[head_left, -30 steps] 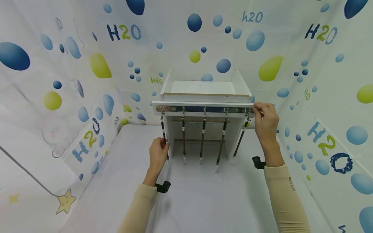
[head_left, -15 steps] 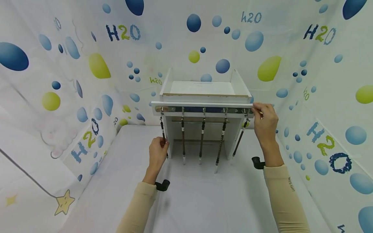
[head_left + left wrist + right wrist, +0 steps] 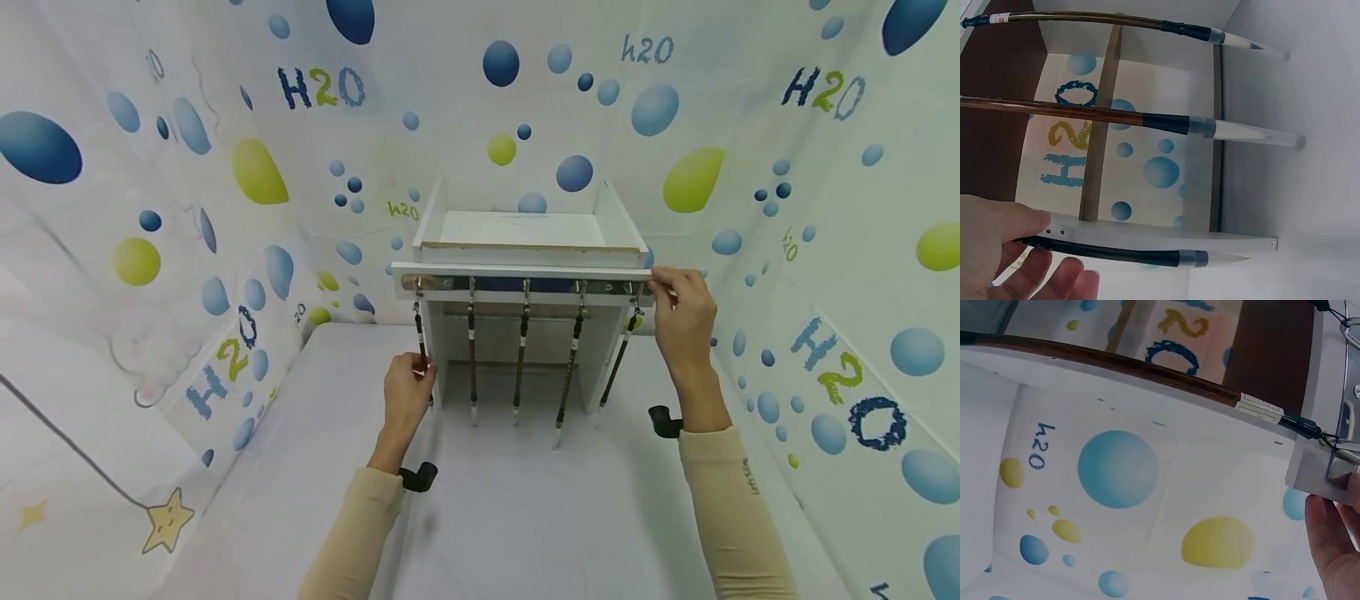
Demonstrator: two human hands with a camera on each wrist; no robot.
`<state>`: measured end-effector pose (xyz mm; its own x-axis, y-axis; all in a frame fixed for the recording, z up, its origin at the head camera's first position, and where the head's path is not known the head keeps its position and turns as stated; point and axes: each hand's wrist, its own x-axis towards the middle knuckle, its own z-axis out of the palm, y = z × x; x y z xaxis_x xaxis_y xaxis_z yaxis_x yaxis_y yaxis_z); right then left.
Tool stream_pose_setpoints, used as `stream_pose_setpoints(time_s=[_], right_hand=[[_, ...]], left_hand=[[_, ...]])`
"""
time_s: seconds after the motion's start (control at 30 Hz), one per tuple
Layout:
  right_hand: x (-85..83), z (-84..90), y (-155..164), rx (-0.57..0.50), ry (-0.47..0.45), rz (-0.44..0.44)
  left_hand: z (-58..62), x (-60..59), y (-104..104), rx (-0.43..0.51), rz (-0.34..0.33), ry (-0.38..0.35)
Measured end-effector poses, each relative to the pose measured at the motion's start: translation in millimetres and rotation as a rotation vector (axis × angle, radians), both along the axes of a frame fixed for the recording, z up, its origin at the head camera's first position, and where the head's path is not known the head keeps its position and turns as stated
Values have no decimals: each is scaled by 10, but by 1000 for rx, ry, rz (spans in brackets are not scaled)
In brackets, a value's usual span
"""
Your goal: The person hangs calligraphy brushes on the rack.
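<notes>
White tabletop [image 3: 525, 500] inside a bubble-print tent; white rack [image 3: 525, 242] stands at the back, five brushes hanging from its front rail [image 3: 525, 283].

Left hand [image 3: 407, 393]: fingers curled round the lower shaft of the leftmost brush [image 3: 422, 342], thumb and forefinger pinching it. The left wrist view shows the same brush [image 3: 1122, 254] running out from under the fingers [image 3: 1004, 225], white tip pointing away and clear of the rack's side panel. Brush is on its hook, hanging just beside the rack's left upright.

Right hand [image 3: 682, 321]: fingers pinch the right end of the rail, just beside the hook of the rightmost brush [image 3: 621, 358]. The right wrist view shows fingertips [image 3: 1335, 544] at the rail corner, with that brush's cord loop right next to them.

Change over the last second: almost none. Both hands sit where they were and the left brush has not lifted off its hook; only the view drifts slightly. My read: rack is steadied, brush gripped, unhooking not started.

Room: next brush [image 3: 472, 350] hangs close on the inner side of the left hand, so little sideways slack there. Outward from the left hand and toward the person, the tabletop is open. Tent wall is near, outward of the right hand. Brush tips hang just above the tabletop.
</notes>
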<state>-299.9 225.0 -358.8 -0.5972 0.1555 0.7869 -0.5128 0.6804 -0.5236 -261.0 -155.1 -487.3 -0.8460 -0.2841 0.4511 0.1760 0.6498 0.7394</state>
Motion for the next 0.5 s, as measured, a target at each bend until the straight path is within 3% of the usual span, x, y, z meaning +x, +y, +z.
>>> stream_pose_setpoints(time_s=[0.5], right_hand=[[52,10,8,105,-14,-19]], left_hand=[[149,48,-50,-4,1,6]])
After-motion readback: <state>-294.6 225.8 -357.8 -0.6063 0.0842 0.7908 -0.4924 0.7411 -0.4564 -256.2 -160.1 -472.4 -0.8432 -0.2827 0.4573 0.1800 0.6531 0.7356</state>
